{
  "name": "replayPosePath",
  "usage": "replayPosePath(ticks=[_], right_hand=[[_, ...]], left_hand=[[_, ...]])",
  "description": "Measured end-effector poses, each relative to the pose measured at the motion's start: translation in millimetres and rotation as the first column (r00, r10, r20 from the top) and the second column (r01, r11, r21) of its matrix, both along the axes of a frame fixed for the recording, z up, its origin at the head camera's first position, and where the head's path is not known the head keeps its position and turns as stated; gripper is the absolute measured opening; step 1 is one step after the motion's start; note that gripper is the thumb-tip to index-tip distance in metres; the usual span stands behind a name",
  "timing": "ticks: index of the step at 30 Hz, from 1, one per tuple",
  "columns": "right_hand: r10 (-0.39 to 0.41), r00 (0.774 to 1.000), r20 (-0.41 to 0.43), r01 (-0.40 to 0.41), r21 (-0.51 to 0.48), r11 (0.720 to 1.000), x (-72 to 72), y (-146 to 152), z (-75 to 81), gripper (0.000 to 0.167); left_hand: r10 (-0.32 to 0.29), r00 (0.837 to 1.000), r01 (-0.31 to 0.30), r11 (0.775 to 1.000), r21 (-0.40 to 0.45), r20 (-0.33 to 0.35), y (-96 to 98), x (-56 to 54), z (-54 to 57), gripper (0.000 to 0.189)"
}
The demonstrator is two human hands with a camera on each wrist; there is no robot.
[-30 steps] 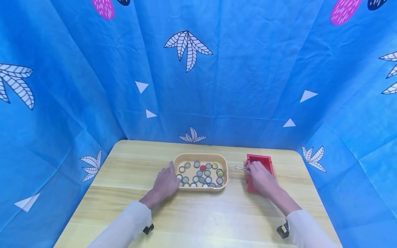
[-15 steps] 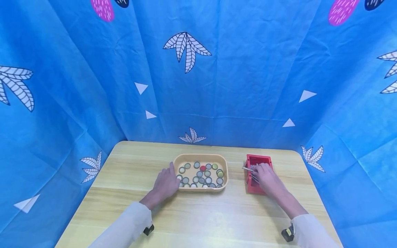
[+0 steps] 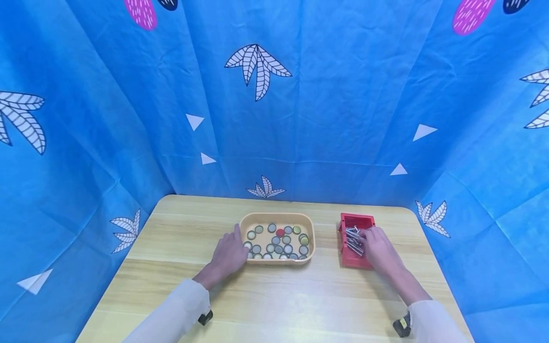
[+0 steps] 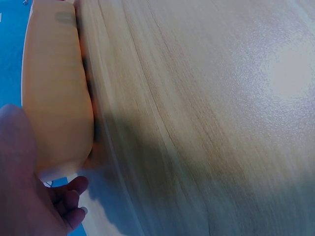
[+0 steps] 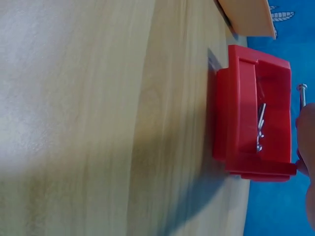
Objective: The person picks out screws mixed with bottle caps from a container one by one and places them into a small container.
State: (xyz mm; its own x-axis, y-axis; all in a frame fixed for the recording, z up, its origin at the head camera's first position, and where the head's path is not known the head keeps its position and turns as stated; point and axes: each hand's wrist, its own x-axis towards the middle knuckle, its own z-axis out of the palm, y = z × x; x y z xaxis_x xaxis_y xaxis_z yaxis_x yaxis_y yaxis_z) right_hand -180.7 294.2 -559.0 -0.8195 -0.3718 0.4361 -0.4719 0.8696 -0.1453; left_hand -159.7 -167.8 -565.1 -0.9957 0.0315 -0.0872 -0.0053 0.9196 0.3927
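My left hand holds the left end of a tan plastic tray, thumb near the front corner. In the left wrist view the tray's smooth outer wall shows, with fingers curled beside its end. Several bottle caps, mostly silver with some green and one red, lie in the tray. My right hand is at the right side of a red bin and pinches a metal bolt, its head sticking out past the fingers. More shiny bolts lie inside the bin.
Both containers stand on a light wood table, with a bare strip between them. A blue patterned curtain hangs behind the table and along both sides. Dark wrist cameras sit near the white sleeves.
My right hand has shifted right across the red bin, uncovering the bolts inside. The bolt in its fingers moved right with it. The left hand and tray stay in place.
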Motion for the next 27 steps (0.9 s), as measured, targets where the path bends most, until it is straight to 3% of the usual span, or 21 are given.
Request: replayPosePath(ticks=[7,15,20,27], right_hand=[[-0.021,1.0,-0.007,0.021,-0.04,0.999,4.1,3.2,-1.3,0.028],[-0.034,0.998,-0.047,0.034,0.001,0.999,4.8,3.8,-2.3,0.029],[-0.022,0.999,-0.043,0.026,0.087,0.996,4.0,3.2,-2.2,0.029],[0.09,0.985,-0.146,-0.054,0.237,0.97,0.6,4.3,-7.5,0.033]], left_hand=[[-0.016,1.0,0.016,1.0,-0.009,-0.021,-0.9,0.2,0.6,0.084],[-0.01,1.0,0.01,1.0,-0.012,-0.027,-0.5,-0.2,0.6,0.084],[-0.008,1.0,0.008,1.0,-0.016,-0.028,-0.2,-0.7,0.9,0.083],[-0.003,1.0,0.003,1.0,0.002,-0.022,-0.3,0.0,1.1,0.083]])
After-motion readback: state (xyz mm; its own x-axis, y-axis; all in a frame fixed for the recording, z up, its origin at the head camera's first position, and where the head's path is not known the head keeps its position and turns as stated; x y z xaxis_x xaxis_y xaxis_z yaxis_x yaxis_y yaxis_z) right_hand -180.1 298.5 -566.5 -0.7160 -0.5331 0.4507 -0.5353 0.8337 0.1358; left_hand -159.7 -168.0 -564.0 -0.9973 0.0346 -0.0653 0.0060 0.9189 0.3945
